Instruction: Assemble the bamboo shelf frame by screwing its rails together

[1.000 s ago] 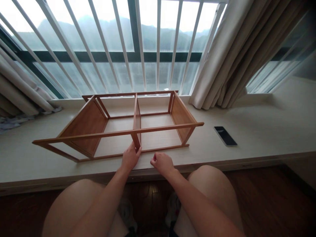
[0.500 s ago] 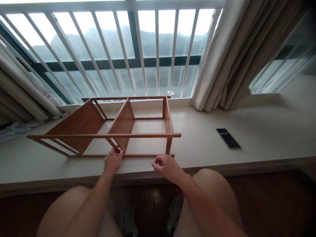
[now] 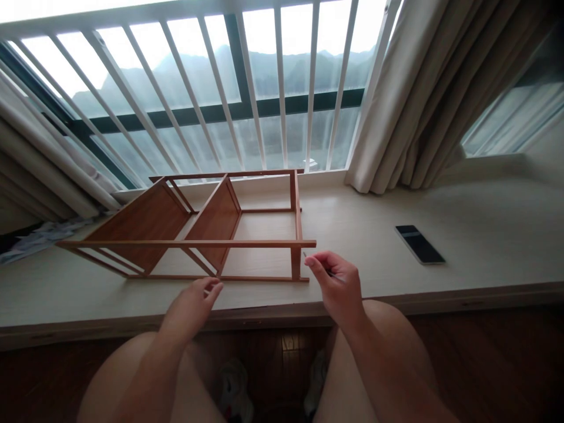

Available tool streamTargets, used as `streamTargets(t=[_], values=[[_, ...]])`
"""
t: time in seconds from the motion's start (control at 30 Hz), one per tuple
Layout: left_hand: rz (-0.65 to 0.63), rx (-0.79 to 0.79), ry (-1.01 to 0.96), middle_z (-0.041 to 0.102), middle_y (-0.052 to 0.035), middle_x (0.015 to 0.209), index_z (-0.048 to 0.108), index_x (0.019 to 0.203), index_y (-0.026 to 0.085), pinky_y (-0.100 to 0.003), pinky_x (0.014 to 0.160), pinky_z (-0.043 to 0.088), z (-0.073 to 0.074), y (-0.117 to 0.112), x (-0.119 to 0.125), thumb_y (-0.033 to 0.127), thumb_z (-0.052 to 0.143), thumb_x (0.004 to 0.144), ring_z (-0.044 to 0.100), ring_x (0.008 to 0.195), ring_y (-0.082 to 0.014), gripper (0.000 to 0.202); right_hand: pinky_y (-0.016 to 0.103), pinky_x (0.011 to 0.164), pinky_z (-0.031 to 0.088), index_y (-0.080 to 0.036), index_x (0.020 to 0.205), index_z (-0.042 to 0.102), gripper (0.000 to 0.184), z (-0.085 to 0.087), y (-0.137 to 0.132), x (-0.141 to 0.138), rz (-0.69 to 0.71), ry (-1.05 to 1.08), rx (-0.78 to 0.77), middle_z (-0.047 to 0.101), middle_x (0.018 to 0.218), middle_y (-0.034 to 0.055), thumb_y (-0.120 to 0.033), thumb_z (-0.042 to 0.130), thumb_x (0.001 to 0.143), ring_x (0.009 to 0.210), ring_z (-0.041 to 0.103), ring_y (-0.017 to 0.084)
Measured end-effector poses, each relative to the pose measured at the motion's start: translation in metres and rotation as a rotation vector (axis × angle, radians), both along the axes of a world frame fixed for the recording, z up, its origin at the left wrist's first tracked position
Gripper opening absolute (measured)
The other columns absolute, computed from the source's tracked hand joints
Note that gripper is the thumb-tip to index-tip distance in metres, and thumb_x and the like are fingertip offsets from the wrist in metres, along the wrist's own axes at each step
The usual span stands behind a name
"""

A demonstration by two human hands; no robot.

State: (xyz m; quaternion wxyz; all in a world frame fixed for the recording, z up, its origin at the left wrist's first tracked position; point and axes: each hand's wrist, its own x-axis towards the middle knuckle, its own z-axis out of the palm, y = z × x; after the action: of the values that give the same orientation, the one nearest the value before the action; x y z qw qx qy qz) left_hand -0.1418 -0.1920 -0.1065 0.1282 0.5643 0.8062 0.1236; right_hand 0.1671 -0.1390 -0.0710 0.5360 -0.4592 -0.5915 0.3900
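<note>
Knees (image 3: 145,376): bare, at bottom of view, in front of the table edge.
L hand (image 3: 191,302): released, holds nothing; fingers loose, tips pointing at the frame's lower front rail near the foot of the mid panel. Touching or not: can't tell.
R hand (image 3: 337,282): thumb + forefinger pinched on a thin metal piece (image 3: 305,255), other fingers curled; raised just beside the frame's right end post.
Table (image 3: 374,264): pale wide window ledge; carries frame and phone.
Wooden frame (image 3: 194,242): shelf unit lying on its side, left of centre, between the hands and the window. Slanted board at left end, slanted board mid, bare posts at right end. Bays are open-sided; only the table surface shows through them.
Phone (image 3: 419,244): dark, flat on the table, well apart to the right of the frame.
Crumpled stuff (image 3: 39,238): far left on the table; too blurred to name.
Curtains (image 3: 409,88): beige, hanging behind right; more folds far left.
Window bars (image 3: 282,88): white, behind the frame; hazy hills outside.
</note>
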Motion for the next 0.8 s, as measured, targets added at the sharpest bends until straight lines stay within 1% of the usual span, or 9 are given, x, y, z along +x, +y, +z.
streamTargets(t=[0.03, 0.07, 0.17, 0.23, 0.3, 0.4, 0.53, 0.63, 0.8], values=[[-0.049, 0.033, -0.036, 0.073, -0.0074, 0.096, 0.070, 0.097, 0.024, -0.037, 0.081, 0.050, 0.016, 0.000, 0.015, 0.050, 0.046, 0.087, 0.066, 0.085, -0.0254, 0.037, 0.023, 0.051, 0.036, -0.018, 0.078, 0.069, 0.031, -0.001, 0.002, 0.000, -0.024, -0.002, 0.004, 0.054, 0.058, -0.0028, -0.047, 0.063, 0.086, 0.053, 0.044, 0.011], [-0.119, 0.109, -0.045, 0.073, -0.0058, 0.092, 0.071, 0.093, 0.025, -0.036, 0.081, 0.050, 0.032, 0.000, 0.030, 0.050, 0.048, 0.088, 0.066, 0.083, -0.0245, 0.034, 0.023, 0.051, 0.036, -0.018, 0.079, 0.069, 0.031, -0.002, 0.004, -0.001, -0.040, -0.011, 0.007, 0.054, 0.058, -0.0029, -0.047, 0.063, 0.086, 0.053, 0.045, 0.011], [-0.353, 0.379, -0.063, 0.071, -0.0030, 0.096, 0.071, 0.092, 0.029, -0.034, 0.083, 0.049, 0.070, 0.007, 0.073, 0.045, 0.050, 0.091, 0.065, 0.089, -0.0219, 0.027, 0.023, 0.050, 0.034, -0.017, 0.079, 0.069, 0.032, -0.006, 0.010, -0.002, -0.072, -0.070, 0.016, 0.049, 0.055, -0.0043, -0.047, 0.062, 0.087, 0.050, 0.041, 0.010], [-0.441, 0.525, -0.023, 0.070, -0.0041, 0.100, 0.071, 0.095, 0.028, -0.037, 0.089, 0.047, 0.085, 0.016, 0.095, 0.040, 0.051, 0.092, 0.063, 0.096, -0.0232, 0.023, 0.023, 0.050, 0.033, -0.017, 0.078, 0.069, 0.033, -0.008, 0.013, -0.002, -0.083, -0.111, 0.024, 0.047, 0.054, -0.0048, -0.048, 0.061, 0.088, 0.049, 0.040, 0.010], [-0.479, 0.606, 0.046, 0.069, -0.0049, 0.105, 0.071, 0.102, 0.030, -0.043, 0.096, 0.043, 0.094, 0.027, 0.112, 0.036, 0.055, 0.091, 0.061, 0.102, -0.0260, 0.021, 0.024, 0.050, 0.032, -0.017, 0.078, 0.069, 0.034, -0.010, 0.015, -0.003, -0.079, -0.143, 0.038, 0.047, 0.053, -0.0051, -0.048, 0.060, 0.088, 0.049, 0.040, 0.010], [-0.498, 0.638, 0.116, 0.068, -0.0056, 0.111, 0.070, 0.109, 0.031, -0.051, 0.102, 0.036, 0.096, 0.044, 0.128, 0.034, 0.057, 0.090, 0.057, 0.108, -0.0289, 0.023, 0.023, 0.051, 0.032, -0.017, 0.079, 0.070, 0.034, -0.011, 0.016, -0.004, -0.082, -0.173, 0.068, 0.047, 0.053, -0.0054, -0.048, 0.059, 0.089, 0.049, 0.041, 0.010], [-0.542, 0.585, 0.145, 0.071, -0.0058, 0.105, 0.070, 0.108, 0.029, -0.055, 0.105, 0.030, 0.088, 0.064, 0.139, 0.031, 0.057, 0.091, 0.058, 0.106, -0.0291, 0.022, 0.023, 0.052, 0.033, -0.017, 0.080, 0.070, 0.032, -0.011, 0.017, -0.008, -0.083, -0.203, 0.115, 0.048, 0.052, -0.0056, -0.046, 0.059, 0.089, 0.048, 0.043, 0.010], [-0.590, 0.531, 0.123, 0.073, -0.0054, 0.101, 0.071, 0.105, 0.028, -0.052, 0.102, 0.033, 0.082, 0.073, 0.142, 0.029, 0.055, 0.091, 0.061, 0.101, -0.0272, 0.021, 0.023, 0.053, 0.033, -0.018, 0.081, 0.070, 0.031, -0.012, 0.018, -0.010, -0.081, -0.233, 0.145, 0.050, 0.053, -0.0050, -0.045, 0.057, 0.091, 0.049, 0.045, 0.010], [-0.629, 0.485, 0.038, 0.073, -0.0037, 0.102, 0.071, 0.109, 0.028, -0.039, 0.088, 0.044, 0.078, 0.078, 0.142, 0.026, 0.050, 0.094, 0.064, 0.095, -0.0231, 0.025, 0.023, 0.054, 0.033, -0.018, 0.082, 0.070, 0.034, -0.012, 0.021, -0.011, -0.135, -0.261, 0.147, 0.051, 0.053, -0.0046, -0.046, 0.055, 0.092, 0.050, 0.045, 0.010]])
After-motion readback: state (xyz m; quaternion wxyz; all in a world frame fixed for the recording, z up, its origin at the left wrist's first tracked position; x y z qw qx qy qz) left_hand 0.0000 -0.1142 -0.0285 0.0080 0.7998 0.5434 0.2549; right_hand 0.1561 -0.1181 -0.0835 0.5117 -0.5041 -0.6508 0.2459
